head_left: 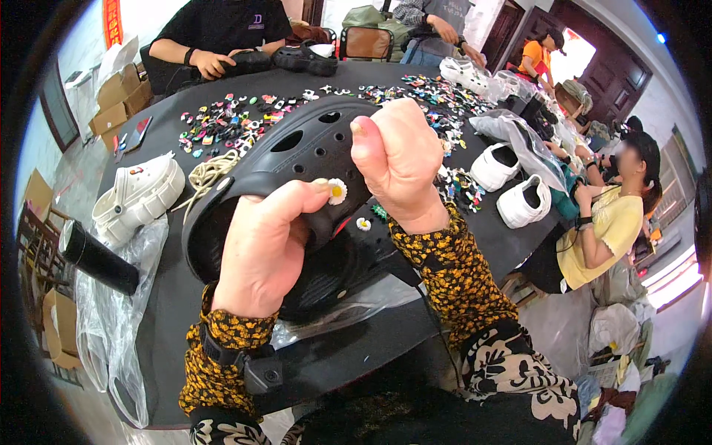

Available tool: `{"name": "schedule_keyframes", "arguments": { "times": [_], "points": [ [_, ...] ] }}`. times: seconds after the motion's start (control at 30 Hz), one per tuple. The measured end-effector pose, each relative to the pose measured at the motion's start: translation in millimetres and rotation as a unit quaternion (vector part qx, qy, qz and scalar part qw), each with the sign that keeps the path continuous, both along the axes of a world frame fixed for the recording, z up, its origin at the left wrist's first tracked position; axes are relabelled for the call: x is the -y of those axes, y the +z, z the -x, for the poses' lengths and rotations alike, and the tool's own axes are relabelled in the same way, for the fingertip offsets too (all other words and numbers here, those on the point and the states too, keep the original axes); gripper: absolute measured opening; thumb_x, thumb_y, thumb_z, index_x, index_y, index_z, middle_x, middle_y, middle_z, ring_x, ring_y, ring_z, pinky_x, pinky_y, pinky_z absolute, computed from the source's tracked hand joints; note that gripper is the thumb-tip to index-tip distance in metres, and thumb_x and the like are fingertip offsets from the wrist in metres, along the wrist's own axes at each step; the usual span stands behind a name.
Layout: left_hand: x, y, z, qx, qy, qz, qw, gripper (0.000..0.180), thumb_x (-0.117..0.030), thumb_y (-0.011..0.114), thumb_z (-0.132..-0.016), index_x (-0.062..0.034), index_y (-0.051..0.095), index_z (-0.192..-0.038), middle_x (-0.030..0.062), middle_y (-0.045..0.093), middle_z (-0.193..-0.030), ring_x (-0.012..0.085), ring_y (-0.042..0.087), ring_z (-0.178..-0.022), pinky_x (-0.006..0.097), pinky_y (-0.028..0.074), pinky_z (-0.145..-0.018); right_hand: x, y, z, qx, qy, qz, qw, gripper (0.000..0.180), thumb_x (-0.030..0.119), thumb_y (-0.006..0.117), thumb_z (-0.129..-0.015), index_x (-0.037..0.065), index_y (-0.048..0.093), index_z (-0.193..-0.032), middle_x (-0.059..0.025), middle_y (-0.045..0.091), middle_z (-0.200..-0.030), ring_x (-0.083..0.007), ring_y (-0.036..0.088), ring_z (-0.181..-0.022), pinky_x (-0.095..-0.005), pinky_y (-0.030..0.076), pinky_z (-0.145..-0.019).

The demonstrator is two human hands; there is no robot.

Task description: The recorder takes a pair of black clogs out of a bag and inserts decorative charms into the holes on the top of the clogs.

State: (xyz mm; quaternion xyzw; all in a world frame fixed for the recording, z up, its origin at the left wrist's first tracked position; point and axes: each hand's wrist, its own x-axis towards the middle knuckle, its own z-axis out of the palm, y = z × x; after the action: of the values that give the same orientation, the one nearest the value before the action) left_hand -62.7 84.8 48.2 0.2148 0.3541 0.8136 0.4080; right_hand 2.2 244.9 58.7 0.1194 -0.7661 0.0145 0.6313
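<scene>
**Black clog: held in both hands above the table**

Black clog point(297, 159) is raised over the dark table point(475, 230). Left hand point(263, 248) wraps the heel side, thumb pressing a daisy charm point(337, 191) against the upper. Right hand point(400, 163) is closed on the toe side. Beyond the grip lie loose charms point(222, 126); left of it, a white clog point(137, 196).

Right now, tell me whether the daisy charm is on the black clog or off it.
On: the daisy charm sits against the black clog, under the left hand thumb.
</scene>
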Motion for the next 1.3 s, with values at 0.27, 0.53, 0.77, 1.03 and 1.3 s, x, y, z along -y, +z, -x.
{"name": "schedule_keyframes", "arguments": {
  "times": [0.27,0.53,0.77,1.03,1.3],
  "points": [
    [-6,-8,4,0.042,0.036,0.019,0.998,0.011,0.002,0.060,-0.076,-0.0005,0.063,-0.086,0.0038,0.063,-0.079,0.0129,0.060,-0.073,0.027,0.047,-0.069,11,-1,3,0.001,0.027,-0.078,0.997,0.024,0.010,0.068,-0.072,0.008,0.048,-0.060,-0.0043,0.045,-0.058,-0.0237,0.044,-0.054,-0.0356,0.033,-0.053],
    [-9,-18,10,-0.046,0.051,-0.030,0.997,0.008,0.004,0.057,-0.074,0.0006,0.061,-0.080,0.0032,0.062,-0.076,0.0118,0.058,-0.067,0.026,0.046,-0.064,19,-1,-4,0.089,-0.022,-0.139,0.986,0.029,0.019,0.070,-0.071,0.010,0.047,-0.057,-0.0023,0.041,-0.056,-0.0214,0.041,-0.051,-0.0330,0.032,-0.052],
    [-9,-14,7,-0.017,0.043,-0.025,0.999,0.011,0.003,0.057,-0.075,0.0006,0.063,-0.085,0.0043,0.063,-0.078,0.0128,0.059,-0.069,0.027,0.048,-0.066,13,1,-8,0.068,0.008,-0.135,0.988,0.027,0.010,0.068,-0.071,0.008,0.046,-0.057,-0.0032,0.042,-0.056,-0.0220,0.040,-0.049,-0.0332,0.031,-0.047],
    [-11,-21,11,0.142,-0.009,-0.005,0.990,0.005,-0.001,0.061,-0.078,0.0008,0.063,-0.082,0.0051,0.063,-0.079,0.0129,0.059,-0.071,0.027,0.048,-0.068,11,0,-4,0.016,0.046,-0.103,0.993,0.020,0.000,0.064,-0.074,0.003,0.047,-0.062,-0.0068,0.045,-0.058,-0.0239,0.043,-0.050,-0.0339,0.033,-0.046],
    [-19,-28,10,0.186,-0.032,0.003,0.982,0.011,-0.001,0.062,-0.077,0.0016,0.063,-0.088,0.0076,0.065,-0.083,0.0154,0.062,-0.075,0.029,0.050,-0.072,6,-17,-1,0.011,0.000,-0.030,0.999,0.014,0.002,0.058,-0.080,0.000,0.052,-0.067,-0.0087,0.045,-0.060,-0.0235,0.042,-0.049,-0.0327,0.035,-0.046]
  ]
}}
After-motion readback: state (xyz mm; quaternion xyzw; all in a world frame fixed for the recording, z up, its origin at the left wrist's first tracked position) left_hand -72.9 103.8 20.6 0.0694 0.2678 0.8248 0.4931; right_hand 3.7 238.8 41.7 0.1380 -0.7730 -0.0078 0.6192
